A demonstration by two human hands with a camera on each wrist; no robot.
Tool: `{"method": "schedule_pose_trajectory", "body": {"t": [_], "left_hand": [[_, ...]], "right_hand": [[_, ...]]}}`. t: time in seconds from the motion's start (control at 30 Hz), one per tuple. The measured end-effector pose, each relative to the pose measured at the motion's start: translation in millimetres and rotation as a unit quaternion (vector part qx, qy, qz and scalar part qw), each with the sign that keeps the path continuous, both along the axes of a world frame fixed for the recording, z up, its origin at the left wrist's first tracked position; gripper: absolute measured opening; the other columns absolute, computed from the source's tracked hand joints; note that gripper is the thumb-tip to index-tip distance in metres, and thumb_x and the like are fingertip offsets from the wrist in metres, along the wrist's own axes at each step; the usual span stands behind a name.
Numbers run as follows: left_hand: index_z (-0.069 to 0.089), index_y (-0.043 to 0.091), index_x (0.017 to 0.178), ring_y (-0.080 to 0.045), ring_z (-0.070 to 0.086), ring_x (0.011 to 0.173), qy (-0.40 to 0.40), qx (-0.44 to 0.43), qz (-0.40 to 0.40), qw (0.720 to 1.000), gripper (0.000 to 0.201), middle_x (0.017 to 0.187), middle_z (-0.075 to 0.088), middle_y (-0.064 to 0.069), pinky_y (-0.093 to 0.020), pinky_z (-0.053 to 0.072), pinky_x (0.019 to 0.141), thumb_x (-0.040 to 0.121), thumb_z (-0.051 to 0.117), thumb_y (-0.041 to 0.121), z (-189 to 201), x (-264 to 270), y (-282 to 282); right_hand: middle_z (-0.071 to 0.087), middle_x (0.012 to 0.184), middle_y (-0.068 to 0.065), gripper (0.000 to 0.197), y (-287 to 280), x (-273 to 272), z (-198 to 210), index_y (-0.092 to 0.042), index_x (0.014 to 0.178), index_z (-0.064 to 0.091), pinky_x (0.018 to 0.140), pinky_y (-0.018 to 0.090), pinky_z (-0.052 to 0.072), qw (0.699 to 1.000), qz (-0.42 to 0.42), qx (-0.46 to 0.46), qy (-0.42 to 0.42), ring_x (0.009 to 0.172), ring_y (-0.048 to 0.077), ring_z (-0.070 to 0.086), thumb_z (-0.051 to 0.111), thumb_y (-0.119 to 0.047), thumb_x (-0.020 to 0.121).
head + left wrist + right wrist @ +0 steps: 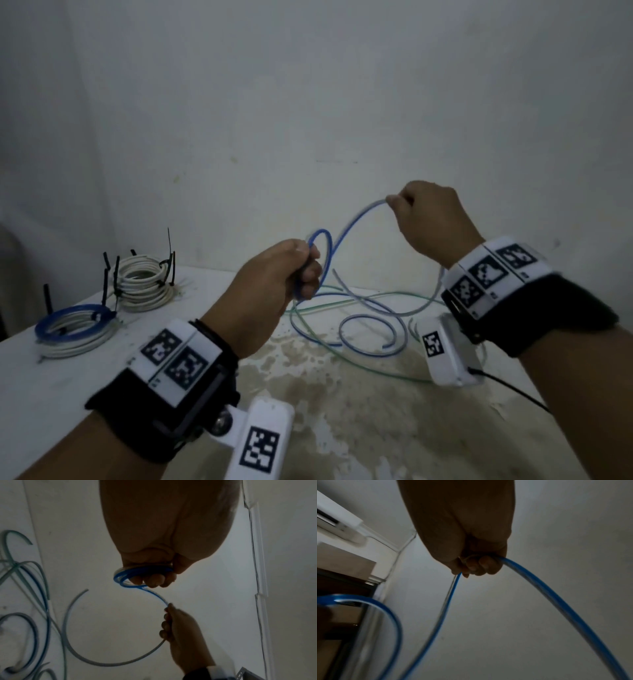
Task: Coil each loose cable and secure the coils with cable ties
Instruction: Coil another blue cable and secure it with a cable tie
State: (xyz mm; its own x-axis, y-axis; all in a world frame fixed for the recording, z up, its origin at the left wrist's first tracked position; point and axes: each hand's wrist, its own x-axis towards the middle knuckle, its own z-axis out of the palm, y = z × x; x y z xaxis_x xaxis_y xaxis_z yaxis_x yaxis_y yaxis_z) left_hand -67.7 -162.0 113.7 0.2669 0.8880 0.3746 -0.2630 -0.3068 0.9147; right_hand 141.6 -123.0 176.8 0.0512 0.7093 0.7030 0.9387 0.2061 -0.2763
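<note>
A white table (51, 387) with a stained, mottled patch near its middle stands against a pale wall (308, 102). At its far left lie two finished coils: a white coil (144, 282) bound with black cable ties (116, 284) whose tails stick upward, and nearer the edge a blue and white coil (73, 327), also tied. Right of centre, loose cables (363, 315) in blue, grey and green sprawl over the table in overlapping loops, below and between the two raised hands. A thin black cord (513, 390) runs off the white wrist device on the right arm.

The left hand (274, 284) is held above the table with its fingers curled into a fist round a small loop of the blue cable (346, 229); the left wrist view shows a couple of turns gathered under the fingers (154, 580). From that loop the cable arcs up and to the right to the right hand (431, 219), which is raised higher and closed round it, the fingertips (479, 566) folded over the strand. Past the right hand the cable drops toward the tangle on the table.
</note>
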Motion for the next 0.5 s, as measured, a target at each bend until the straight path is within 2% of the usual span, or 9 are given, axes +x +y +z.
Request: {"method": "schedule_pose_trajectory", "body": {"t": [0.1, 0.2, 0.27, 0.33, 0.4, 0.5], "left_hand": [[0.049, 0.006, 0.083, -0.013, 0.041, 0.053, 0.024, 0.001, 0.01, 1.0, 0.026, 0.057, 0.047, 0.003, -0.02, 0.038, 0.054, 0.102, 0.031, 0.011, -8.6, 13.4, 1.8], [0.053, 0.005, 0.092, -0.011, 0.032, 0.053, 0.026, 0.001, 0.037, 0.999, 0.025, 0.055, 0.038, 0.005, -0.018, 0.032, 0.051, 0.103, 0.03, 0.011, -17.7, 24.6, 3.4], [0.053, 0.008, 0.091, -0.011, 0.029, 0.055, 0.026, 0.004, 0.065, 0.998, 0.027, 0.06, 0.032, 0.004, -0.019, 0.029, 0.053, 0.103, 0.029, 0.013, -23.7, 30.2, 3.8], [0.048, 0.008, 0.085, -0.013, 0.027, 0.059, 0.021, -0.003, 0.081, 0.996, 0.027, 0.063, 0.03, 0.002, -0.024, 0.027, 0.058, 0.104, 0.029, 0.015, -28.0, 34.0, 5.9], [0.041, 0.007, 0.081, -0.015, 0.027, 0.062, 0.009, -0.013, 0.086, 0.996, 0.025, 0.066, 0.031, -0.001, -0.027, 0.026, 0.06, 0.103, 0.031, 0.014, -31.5, 37.9, 8.9], [0.04, 0.009, 0.079, -0.019, 0.033, 0.068, 0.022, -0.011, 0.088, 0.996, 0.024, 0.07, 0.039, -0.004, -0.03, 0.03, 0.063, 0.101, 0.033, 0.014, -36.8, 42.2, 10.7]], "right_hand": [[0.053, 0.078, 0.005, 0.031, -8.4, -27.1, 0.3, -0.008, 0.081, 0.053, 0.065, 0.026, 0.032, 0.997, 0.033, -0.04, 0.058, 0.073, 0.021, 0.047, 0.046, -0.033, 0.097], [0.05, 0.067, 0.01, 0.03, -24.2, -47.0, -6.5, -0.007, 0.076, 0.051, 0.059, 0.034, 0.042, 0.966, 0.123, -0.084, 0.21, 0.058, 0.024, 0.047, 0.046, -0.029, 0.096], [0.04, 0.062, 0.008, 0.02, -34.1, -53.9, -13.2, -0.006, 0.082, 0.049, 0.052, 0.029, 0.035, 0.932, 0.174, -0.137, 0.287, 0.052, 0.02, 0.037, 0.041, -0.018, 0.096], [0.035, 0.063, 0.006, 0.013, -40.7, -58.1, -23.6, -0.006, 0.086, 0.047, 0.053, 0.03, 0.03, 0.913, 0.212, -0.166, 0.308, 0.054, 0.018, 0.031, 0.037, -0.009, 0.094], [0.04, 0.063, 0.009, 0.015, -46.9, -63.1, -34.2, -0.01, 0.08, 0.046, 0.055, 0.035, 0.032, 0.892, 0.225, -0.169, 0.354, 0.055, 0.02, 0.036, 0.038, -0.012, 0.092], [0.047, 0.058, 0.005, 0.023, -54.8, -67.8, -44.4, -0.011, 0.078, 0.045, 0.046, 0.03, 0.038, 0.862, 0.23, -0.19, 0.41, 0.043, 0.015, 0.043, 0.035, -0.012, 0.099]]}}
